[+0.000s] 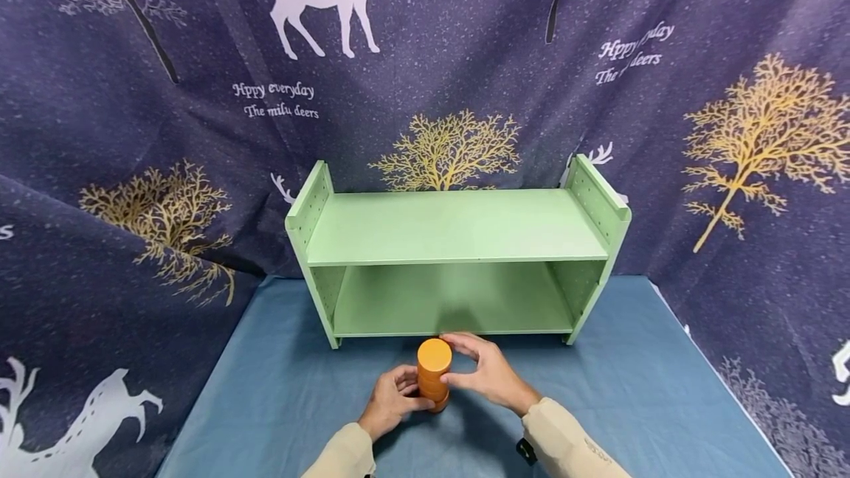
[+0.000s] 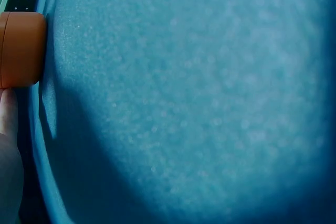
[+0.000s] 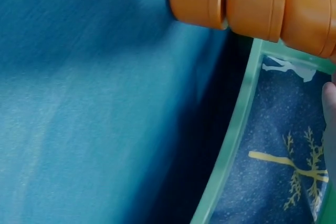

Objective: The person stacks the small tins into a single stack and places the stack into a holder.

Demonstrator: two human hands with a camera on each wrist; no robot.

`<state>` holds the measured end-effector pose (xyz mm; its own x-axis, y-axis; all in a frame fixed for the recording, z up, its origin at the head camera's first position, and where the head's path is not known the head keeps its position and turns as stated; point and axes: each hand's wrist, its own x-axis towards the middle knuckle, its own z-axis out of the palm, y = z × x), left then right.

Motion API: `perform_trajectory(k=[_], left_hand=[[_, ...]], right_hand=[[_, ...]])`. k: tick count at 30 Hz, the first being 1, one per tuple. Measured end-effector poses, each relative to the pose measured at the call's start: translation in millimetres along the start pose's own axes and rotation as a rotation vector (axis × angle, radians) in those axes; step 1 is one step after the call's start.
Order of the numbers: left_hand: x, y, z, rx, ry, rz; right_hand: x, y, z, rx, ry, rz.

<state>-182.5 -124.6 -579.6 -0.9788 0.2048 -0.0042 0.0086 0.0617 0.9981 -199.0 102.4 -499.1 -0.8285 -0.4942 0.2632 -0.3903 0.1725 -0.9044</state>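
Observation:
Several orange round lidded jars (image 1: 434,355) form an upright stack on the blue cloth, in front of the green shelf. Low on its left side, my left hand (image 1: 392,398) holds the stack, thumb at the front and fingers behind. My right hand (image 1: 488,373) grips the top jar from the right, between thumb and fingers. In the right wrist view three jars (image 3: 254,4) show in line, slightly offset from each other. The left wrist view catches the lowest jar (image 2: 23,50) with a fingertip (image 2: 8,108) against it.
Just behind the stack stands a light green two-tier shelf (image 1: 458,226) with raised side panels. Blue cloth (image 1: 279,389) covers the table. A dark curtain (image 1: 425,80) with deer and trees hangs behind and at both sides.

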Motion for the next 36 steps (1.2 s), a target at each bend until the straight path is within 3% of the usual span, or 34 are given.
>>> perform_trajectory(k=[8,19,36], left_hand=[[-0.9,0.2,-1.4,0.02,-0.012,0.0],[-1.7,-2.7,-3.0,0.005,-0.025,0.023],[-1.3,-4.5,-3.4,0.016,-0.037,0.053]], right_hand=[[-9.6,12,1,-0.026,0.006,0.096],[-16.4,35,10,-0.092,-0.018,0.132],[-16.7,58,20,-0.137,-0.029,0.11]])
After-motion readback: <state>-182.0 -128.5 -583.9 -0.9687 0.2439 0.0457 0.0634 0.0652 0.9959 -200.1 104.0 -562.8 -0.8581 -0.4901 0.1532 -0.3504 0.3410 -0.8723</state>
